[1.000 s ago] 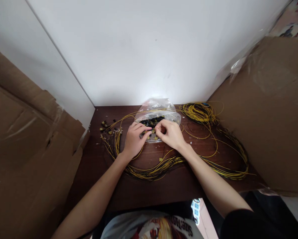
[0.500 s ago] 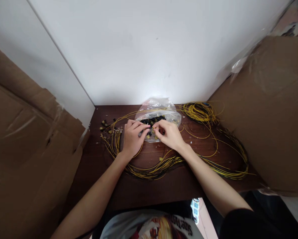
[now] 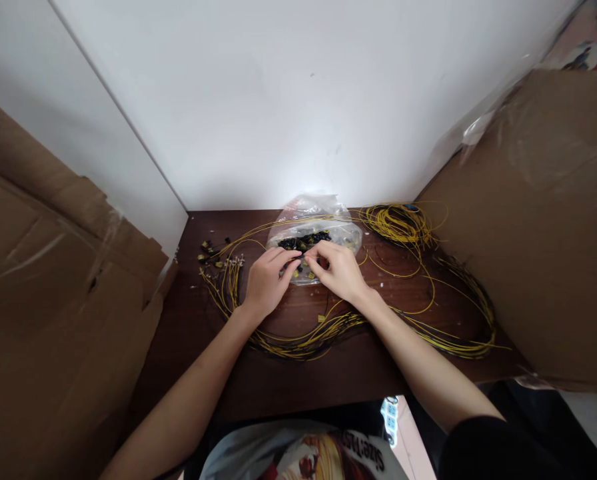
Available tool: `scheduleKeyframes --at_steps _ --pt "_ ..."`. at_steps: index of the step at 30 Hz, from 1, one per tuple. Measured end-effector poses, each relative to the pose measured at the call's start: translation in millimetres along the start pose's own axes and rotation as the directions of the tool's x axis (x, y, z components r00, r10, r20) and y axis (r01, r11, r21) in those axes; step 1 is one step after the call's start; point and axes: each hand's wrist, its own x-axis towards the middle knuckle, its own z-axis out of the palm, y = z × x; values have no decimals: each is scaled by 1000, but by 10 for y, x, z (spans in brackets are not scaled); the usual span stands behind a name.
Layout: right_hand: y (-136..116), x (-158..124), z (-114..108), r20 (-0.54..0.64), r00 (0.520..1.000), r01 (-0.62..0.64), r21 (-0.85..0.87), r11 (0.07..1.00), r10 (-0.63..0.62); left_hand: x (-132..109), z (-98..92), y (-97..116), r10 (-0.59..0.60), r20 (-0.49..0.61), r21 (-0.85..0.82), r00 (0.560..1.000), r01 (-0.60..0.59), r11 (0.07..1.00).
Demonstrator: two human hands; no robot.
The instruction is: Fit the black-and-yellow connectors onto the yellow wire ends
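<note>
Over the front of a clear plastic bag (image 3: 346, 237), my two hands meet fingertip to fingertip. My left hand (image 3: 268, 279) is closed in a pinch on a small, thin dark piece (image 3: 297, 256), too small to name exactly. Opposite it, my right hand (image 3: 341, 272) pinches what looks like a thin yellow wire, mostly hidden by the fingers. Small black and yellow parts (image 3: 306, 240) lie in the bag just beyond my fingers. Below my wrists runs a long bundle of yellow and black wires (image 3: 298, 348) on the dark brown table (image 3: 278, 390).
A coil of yellow wire (image 3: 396, 225) lies at the back right. Wire ends with pale tips (image 3: 234, 262) and several small black connectors (image 3: 206, 247) sit at the left. Cardboard stands on the left (image 3: 53, 300) and right (image 3: 538, 220), with a white wall (image 3: 298, 113) behind.
Both hands stay nearly in place, fingertips still together. My left fingers have drawn closer together, and less yellow wire shows between the hands. The view has shifted slightly.
</note>
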Motion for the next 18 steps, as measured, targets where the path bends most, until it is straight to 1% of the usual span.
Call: scheduleKeyframes --at_steps 3,6,10,14,18 --pt "-9 -2 3 7 1000 8 -1 1000 -8 -9 -3 13 -28 12 -5 1000 28 1000" --pt "-18 0 5 2 1000 19 -1 1000 -19 -11 -8 25 -52 -3 -12 999 52 999" --pt "-25 2 5 -7 1000 15 -9 1000 -15 2 -4 34 -21 -35 -63 999 19 998" --pt "-15 0 4 -48 998 -40 4 999 40 15 1 45 19 -89 -103 996 -28 994" --pt "11 5 9 -117 989 -86 18 996 88 19 -8 59 -15 -170 -82 985 1 997"
